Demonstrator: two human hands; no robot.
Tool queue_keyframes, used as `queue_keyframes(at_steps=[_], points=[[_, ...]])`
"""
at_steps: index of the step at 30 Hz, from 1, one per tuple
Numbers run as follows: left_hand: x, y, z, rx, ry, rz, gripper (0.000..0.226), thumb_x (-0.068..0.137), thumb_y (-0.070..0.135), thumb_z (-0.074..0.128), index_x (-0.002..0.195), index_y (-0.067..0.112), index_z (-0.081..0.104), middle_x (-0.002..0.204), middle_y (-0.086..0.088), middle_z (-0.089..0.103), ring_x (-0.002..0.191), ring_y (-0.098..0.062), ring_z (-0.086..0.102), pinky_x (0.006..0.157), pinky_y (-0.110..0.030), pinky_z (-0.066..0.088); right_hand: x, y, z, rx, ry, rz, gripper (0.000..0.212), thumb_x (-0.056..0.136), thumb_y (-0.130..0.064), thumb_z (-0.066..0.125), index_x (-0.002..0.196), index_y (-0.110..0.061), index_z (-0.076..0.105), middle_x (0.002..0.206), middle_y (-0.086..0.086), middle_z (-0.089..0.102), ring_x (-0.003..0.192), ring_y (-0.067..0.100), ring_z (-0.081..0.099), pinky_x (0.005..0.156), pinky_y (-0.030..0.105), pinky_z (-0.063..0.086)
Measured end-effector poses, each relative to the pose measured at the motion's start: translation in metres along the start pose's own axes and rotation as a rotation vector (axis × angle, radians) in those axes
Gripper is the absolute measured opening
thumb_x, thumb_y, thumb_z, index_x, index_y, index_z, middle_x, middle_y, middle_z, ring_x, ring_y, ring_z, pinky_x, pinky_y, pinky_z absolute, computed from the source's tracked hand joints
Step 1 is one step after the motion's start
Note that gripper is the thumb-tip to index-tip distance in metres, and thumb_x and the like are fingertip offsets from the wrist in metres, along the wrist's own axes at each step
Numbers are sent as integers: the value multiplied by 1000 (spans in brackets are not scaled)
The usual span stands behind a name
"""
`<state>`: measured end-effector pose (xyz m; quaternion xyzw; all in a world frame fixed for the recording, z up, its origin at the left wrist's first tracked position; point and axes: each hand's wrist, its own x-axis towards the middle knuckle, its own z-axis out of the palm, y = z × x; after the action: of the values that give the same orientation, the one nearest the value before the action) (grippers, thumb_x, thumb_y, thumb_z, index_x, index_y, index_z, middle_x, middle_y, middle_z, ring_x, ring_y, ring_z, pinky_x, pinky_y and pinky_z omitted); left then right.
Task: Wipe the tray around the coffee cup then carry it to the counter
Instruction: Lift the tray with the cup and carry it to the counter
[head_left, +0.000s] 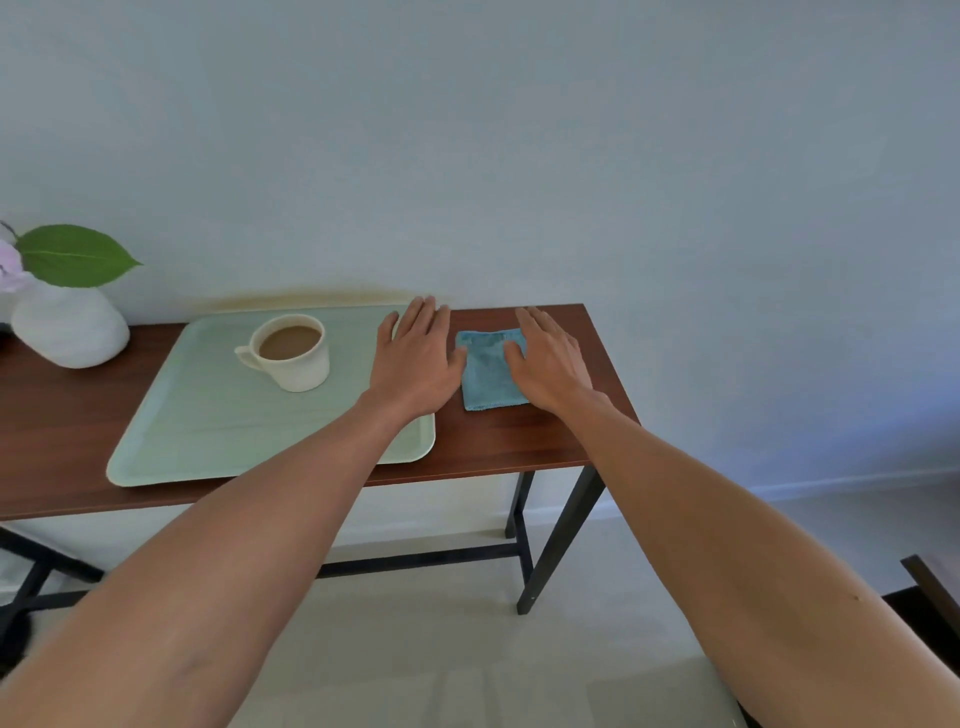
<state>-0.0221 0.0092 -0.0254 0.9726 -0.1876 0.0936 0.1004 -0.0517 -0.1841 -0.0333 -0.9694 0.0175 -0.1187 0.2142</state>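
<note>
The soft, light cloth is best pinched at its near edge; both hands' fingers are spread flat, empty.

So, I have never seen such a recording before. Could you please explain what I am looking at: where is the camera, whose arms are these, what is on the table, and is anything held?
There is one picture, taken by a camera worn on a person's head, looking forward and down. The two bare arms are that person's own.

On the brown table lies a pale green tray, and on it stands a cream cup of milky coffee. To the right of the tray, on the table, lies a folded blue cloth. At far left stands a white vase with a green leaf.

The left hand is spread open over the tray's right end. The right hand, also open, covers the cloth's right edge. Nothing is gripped yet.
</note>
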Motion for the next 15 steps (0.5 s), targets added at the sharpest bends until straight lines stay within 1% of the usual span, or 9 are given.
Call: queue_keyframes(at_steps=[2, 6, 10, 15], points=[[-9, -10, -14, 13, 58, -28, 67, 101, 47, 31, 157, 11, 27, 168, -10, 17, 156, -20, 4, 124, -43, 1, 1, -18, 3, 41, -8, -32, 59, 103, -32, 45, 156, -9, 30, 161, 12, 35, 149, 28, 29, 119, 42, 26], [-37, -42, -41, 44, 146, -93, 68, 100, 46, 35, 156, 10, 28, 168, -10, 16, 156, -19, 3, 124, -43, 1, 4, -55, 13, 95, -73, -74, 63, 103, -36, 42, 157, -10, 25, 164, 11, 29, 153, 27, 20, 122, 42, 19], [-69, -86, -64, 39, 171, -180, 70, 100, 48, 33, 158, 9, 24, 168, -10, 14, 156, -19, 2, 124, -42, 0, 0, -89, 28, 121, -96, -118, 65, 102, -39, 42, 156, -7, 26, 162, 12, 31, 151, 28, 23, 121, 42, 19], [-105, -144, -80, 73, 156, -271, 71, 100, 50, 32, 157, 9, 25, 168, -10, 15, 156, -20, 4, 124, -42, 3, -12, -125, 48, 110, -104, -124, 66, 102, -41, 41, 156, -7, 26, 162, 12, 30, 150, 28, 25, 120, 42, 21]])
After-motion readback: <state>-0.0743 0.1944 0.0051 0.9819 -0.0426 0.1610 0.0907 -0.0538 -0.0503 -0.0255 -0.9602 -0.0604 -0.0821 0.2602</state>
